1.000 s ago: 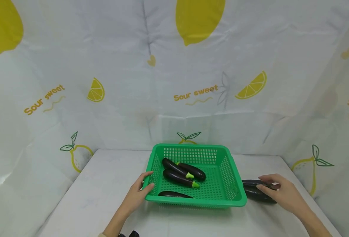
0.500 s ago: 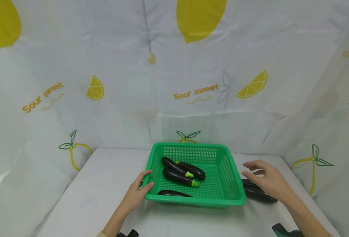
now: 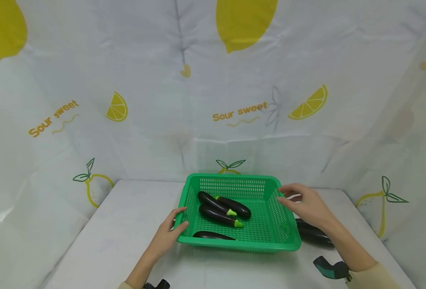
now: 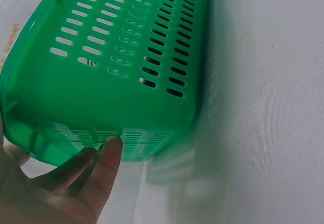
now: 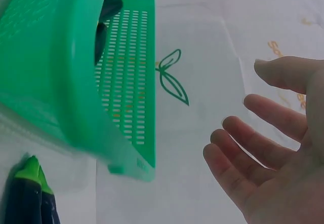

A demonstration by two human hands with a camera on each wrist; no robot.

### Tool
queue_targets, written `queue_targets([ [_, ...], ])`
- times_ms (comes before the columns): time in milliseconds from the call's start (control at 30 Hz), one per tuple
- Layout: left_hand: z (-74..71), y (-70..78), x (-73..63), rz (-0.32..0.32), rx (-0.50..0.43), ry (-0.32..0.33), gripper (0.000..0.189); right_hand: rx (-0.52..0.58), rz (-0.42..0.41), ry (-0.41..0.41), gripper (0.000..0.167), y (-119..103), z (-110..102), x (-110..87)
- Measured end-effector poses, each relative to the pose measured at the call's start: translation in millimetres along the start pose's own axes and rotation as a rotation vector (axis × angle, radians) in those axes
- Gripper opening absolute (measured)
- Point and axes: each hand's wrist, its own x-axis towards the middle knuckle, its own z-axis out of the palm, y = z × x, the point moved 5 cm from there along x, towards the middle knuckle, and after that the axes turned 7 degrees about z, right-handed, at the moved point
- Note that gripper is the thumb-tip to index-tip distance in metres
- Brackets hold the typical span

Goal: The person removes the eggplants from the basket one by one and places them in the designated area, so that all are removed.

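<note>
A green plastic basket (image 3: pixel 241 244) with slotted walls stands on the white table, holding several dark purple eggplants (image 3: pixel 218 216) with bright green caps. My left hand (image 3: pixel 165 237) grips its left rim; in the left wrist view, fingertips (image 4: pixel 112 145) press the outer wall. Over by the right rim, my right hand (image 3: pixel 308 206) hovers with loosely bent fingers and nothing in them. The right wrist view shows this right hand (image 5: pixel 273 148) apart from the basket's side. Two more eggplants (image 5: pixel 24 196) lie together on the table just right of the basket, partly hidden by the rim and right arm.
A white sheet (image 3: pixel 155 152) printed with lemons and lettering hangs behind and beside the table (image 3: pixel 126 224). Black wrist-worn devices (image 3: pixel 330 268) show below the hands.
My right hand has left the eggplants on the table, risen and moved left to the basket's right rim, holding nothing. The left hand and basket stay in place.
</note>
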Motion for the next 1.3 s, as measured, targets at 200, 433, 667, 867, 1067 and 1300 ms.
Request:
queue_targets([
  [200, 0.7, 0.3, 0.2, -0.008, 0.000, -0.002, 0.049, 0.045, -0.002, -0.041, 0.041, -7.2, 10.8, 12.5],
  [433, 0.0, 2.3, -1.0, -0.008, -0.009, 0.000, 0.049, 0.072, -0.045, -0.070, 0.041, -20.7, 24.5, 28.7],
  [667, -0.8, 2.6, -1.9, -0.018, -0.008, 0.003, 0.048, 0.099, -0.048, -0.122, 0.041, -25.8, 40.1, 44.8],
  [867, -0.3, 2.5, -1.3, -0.012, -0.005, -0.005, 0.049, 0.126, -0.046, -0.162, 0.041, -23.2, 53.7, 57.6],
  [1067, -0.4, 1.7, -1.0, -0.014, -0.014, 0.001, 0.049, 0.127, -0.042, -0.220, 0.040, -21.4, 71.8, 70.5],
  [1300, 0.9, 3.0, -1.0, -0.019, -0.007, -0.006, 0.049, 0.164, 0.000, -0.308, 0.043, -15.5, 88.7, 79.7],
])
